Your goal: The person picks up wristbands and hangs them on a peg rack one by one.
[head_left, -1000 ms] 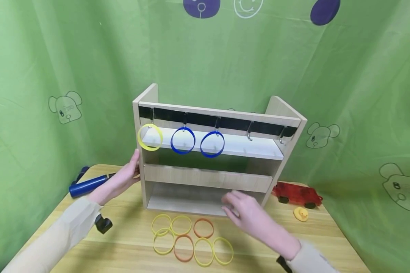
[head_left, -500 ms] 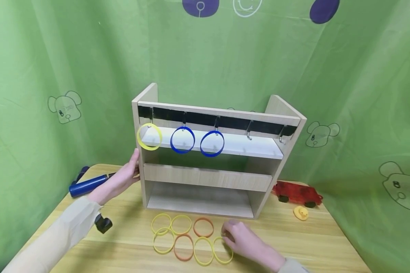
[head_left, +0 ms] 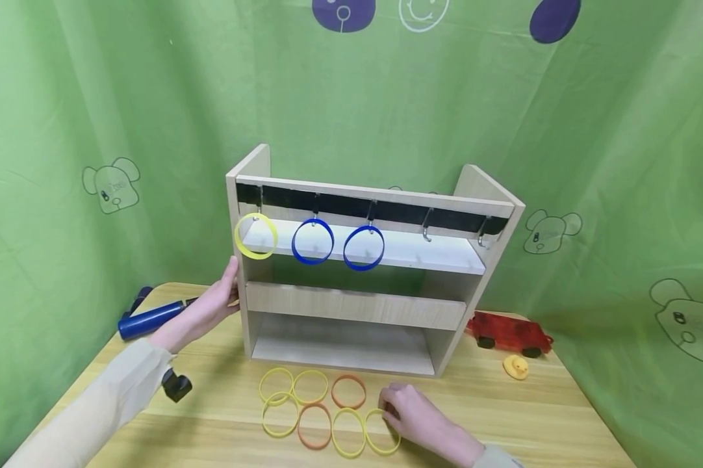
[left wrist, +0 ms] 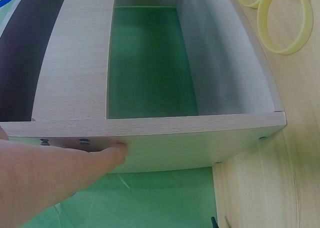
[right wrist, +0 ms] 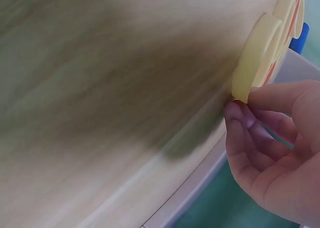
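Apparently for support, L hand (head_left: 212,302), unclenched, rests vs. L side of shelf (head_left: 356,305); blue rings (head_left: 313,261) hang off hooks (head_left: 425,227) at shelf's front; R hand (head_left: 414,415) pinches rim of yellow ring (right wrist: 247,63) in front of shelf, prob. for secure hold.

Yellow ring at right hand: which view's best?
Right wrist: closest look, with the yellow ring between thumb and finger of the right hand. Head shows it smaller, on the table, its rim partly hidden by the hand. Left wrist shows some yellow rings, top right; can't tell if it's among them.
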{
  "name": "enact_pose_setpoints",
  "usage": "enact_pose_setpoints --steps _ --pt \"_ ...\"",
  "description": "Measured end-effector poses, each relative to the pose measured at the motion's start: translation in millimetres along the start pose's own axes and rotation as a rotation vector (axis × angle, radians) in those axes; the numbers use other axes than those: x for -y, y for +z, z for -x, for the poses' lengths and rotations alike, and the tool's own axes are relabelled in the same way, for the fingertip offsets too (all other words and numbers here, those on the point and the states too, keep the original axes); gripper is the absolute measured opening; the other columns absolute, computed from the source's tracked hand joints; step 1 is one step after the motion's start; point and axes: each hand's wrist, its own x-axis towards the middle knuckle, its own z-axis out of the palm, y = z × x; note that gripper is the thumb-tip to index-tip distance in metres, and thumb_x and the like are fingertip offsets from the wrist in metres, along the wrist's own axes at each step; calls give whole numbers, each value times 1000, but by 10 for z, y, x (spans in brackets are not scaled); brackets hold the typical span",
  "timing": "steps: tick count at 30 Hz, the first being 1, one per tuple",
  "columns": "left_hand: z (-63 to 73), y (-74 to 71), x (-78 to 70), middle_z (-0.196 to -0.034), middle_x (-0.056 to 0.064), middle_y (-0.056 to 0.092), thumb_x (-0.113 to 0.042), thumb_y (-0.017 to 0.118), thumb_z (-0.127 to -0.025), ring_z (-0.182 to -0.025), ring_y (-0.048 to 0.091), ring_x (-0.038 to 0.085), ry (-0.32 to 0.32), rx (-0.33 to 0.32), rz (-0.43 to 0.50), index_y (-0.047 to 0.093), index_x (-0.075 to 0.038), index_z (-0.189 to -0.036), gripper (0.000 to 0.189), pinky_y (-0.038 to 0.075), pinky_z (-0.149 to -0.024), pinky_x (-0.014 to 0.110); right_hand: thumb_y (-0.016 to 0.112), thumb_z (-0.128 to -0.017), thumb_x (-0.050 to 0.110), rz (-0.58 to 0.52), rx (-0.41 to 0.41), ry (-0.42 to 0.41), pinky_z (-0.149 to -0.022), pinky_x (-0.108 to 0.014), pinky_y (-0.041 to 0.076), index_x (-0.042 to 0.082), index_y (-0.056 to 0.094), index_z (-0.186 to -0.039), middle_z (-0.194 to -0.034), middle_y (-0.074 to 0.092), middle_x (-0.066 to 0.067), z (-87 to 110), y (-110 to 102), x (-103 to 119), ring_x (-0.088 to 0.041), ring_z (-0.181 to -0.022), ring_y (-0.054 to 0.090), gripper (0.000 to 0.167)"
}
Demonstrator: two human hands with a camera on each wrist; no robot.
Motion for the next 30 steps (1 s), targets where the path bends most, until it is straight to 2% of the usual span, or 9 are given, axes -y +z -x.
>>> enact_pose_setpoints --steps 4,8,14,19,23,26,30 --pt "5 -2 -4 -162 35 5 -73 6 -96 -152 4 48 2 1 -5 5 6 -156 99 8 -126 59 74 -80 -3 -41 -49 -11 -54 -10 46 10 64 -75 -71 64 5 5 -78 16 5 -65 51 17" --pt "23 -14 -12 -163 32 3 -72 5 -96 -153 4 47 11 10 -13 0 1 -158 96 7 -126 60 71 -79 -7 -66 -116 -37 -52 -8 44 9 63 -76 -69 64 4 -6 -202 43 7 -63 48 19" --pt "37 -11 -16 -164 31 2 -72 6 -96 -153 2 47 15 16 -17 -3 -1 -158 95 6 -126 61 73 -73 -9 49 -263 -95 -51 -6 43 11 63 -76 -68 63 5 -67 -477 132 5 -61 50 22" --pt "38 1 -17 -163 31 4 -71 6 -96 -153 4 47 14 16 -1 -1 -2 -159 94 6 -126 62 76 -74 -8 102 -316 -81 -54 -9 51 10 64 -79 -73 65 2 -163 -845 226 -2 -63 58 22" --pt "39 -6 -21 -164 30 2 -71 6 -96 -153 2 46 14 19 7 -2 -2 -159 93 5 -126 62 77 -74 -5 153 -378 -109 -56 -11 53 6 66 -82 -75 68 -2 -266 -1171 270 -7 -63 62 18" --pt "39 -18 -12 -164 30 1 -71 4 -96 -153 1 46 18 25 -4 -3 -2 -159 93 4 -126 62 77 -75 -5 192 -426 -131 -58 -14 56 5 67 -85 -77 70 -4 -352 -1445 300 -9 -65 64 17" --pt "40 -22 -6 -164 30 1 -71 4 -97 -153 1 47 20 29 -11 -2 -2 -159 93 4 -126 62 75 -77 -7 214 -463 -115 -63 -20 60 3 67 -89 -82 71 -6 -465 -1817 354 -12 -71 67 17"
